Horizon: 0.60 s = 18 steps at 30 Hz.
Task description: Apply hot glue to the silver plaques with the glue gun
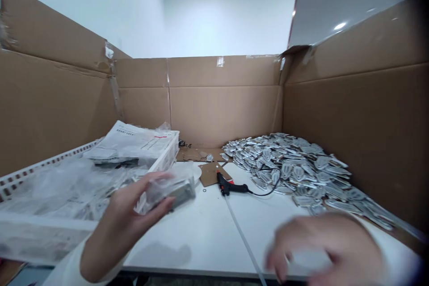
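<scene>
My left hand [129, 214] is closed around a clear plastic bag [161, 190] with a stack of flat greyish pieces in it. It holds the bag just above the table, beside the white basket. On the right, my right hand [330, 248] is smeared by motion over the front of the table. Its thumb and fingers look curved and apart, with white tabletop showing between them. A black glue gun [231, 186] lies between the two hands, with a glue stick [243, 234] running from it towards the front edge.
A white basket [50, 232] on the left holds plastic bags and a printed white package [134, 140]. A large heap of small flat grey pieces [284, 165] lies at the right. Behind the glue gun is a cardboard piece [211, 174]. Cardboard walls [224, 111] enclose the table.
</scene>
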Motion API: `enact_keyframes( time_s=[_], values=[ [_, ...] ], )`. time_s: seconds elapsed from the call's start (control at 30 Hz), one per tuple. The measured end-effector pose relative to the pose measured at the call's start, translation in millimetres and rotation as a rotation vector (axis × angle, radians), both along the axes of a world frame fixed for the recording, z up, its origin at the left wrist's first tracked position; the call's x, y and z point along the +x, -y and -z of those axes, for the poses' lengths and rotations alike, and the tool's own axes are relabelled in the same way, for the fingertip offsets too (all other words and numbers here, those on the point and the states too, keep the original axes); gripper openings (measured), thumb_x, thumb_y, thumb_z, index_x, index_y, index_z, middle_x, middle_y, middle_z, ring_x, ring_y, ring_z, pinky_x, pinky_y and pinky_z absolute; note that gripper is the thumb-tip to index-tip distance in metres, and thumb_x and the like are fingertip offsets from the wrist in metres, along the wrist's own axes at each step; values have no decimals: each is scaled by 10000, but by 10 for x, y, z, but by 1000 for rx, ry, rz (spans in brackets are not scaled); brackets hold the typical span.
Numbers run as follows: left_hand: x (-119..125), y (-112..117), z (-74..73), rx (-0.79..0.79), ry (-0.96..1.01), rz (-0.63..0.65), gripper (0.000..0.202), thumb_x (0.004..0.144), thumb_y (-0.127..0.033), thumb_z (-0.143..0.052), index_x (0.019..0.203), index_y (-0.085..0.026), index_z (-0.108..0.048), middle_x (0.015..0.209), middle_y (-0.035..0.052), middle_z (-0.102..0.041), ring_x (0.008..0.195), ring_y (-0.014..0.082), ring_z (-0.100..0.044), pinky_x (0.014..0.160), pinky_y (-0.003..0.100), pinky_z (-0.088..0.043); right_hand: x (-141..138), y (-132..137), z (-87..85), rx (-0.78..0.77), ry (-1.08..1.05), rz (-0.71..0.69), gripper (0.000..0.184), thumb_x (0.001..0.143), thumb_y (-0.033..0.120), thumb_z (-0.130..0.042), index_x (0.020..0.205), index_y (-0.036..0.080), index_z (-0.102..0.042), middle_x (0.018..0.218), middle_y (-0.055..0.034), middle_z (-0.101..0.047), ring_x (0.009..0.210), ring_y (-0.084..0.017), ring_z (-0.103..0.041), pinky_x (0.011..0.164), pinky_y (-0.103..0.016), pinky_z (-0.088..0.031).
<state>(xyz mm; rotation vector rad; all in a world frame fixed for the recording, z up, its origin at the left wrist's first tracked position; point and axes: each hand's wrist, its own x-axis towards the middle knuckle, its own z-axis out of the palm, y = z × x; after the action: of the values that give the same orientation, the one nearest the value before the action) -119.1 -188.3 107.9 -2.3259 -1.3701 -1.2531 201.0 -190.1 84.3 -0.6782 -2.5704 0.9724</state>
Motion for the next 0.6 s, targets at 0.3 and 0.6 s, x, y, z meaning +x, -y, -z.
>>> enact_keyframes(
  time_s=[0.3, 0.6],
  values=[
    [770, -583, 273, -167, 388, 119, 252, 741, -397, -508, 886, -199, -450, 735, -10, -562, 622, 129, -529, 542, 221, -412, -844, -879, 209, -329, -737, 167, 387, 652, 488, -613, 785, 165, -448, 627, 6, -564, 451, -62, -459, 384, -176, -322],
    [660, -1015, 574, -535, 238, 177, 339, 725, -488, -453, 889, -191, -446, 672, -12, -575, 569, 140, -525, 556, 255, -395, -899, -1338, 484, -385, -779, 467, 233, 726, 350, -508, 630, 192, -367, 436, 89, -437, 342, -56, -400, 331, -161, -316]
  ],
)
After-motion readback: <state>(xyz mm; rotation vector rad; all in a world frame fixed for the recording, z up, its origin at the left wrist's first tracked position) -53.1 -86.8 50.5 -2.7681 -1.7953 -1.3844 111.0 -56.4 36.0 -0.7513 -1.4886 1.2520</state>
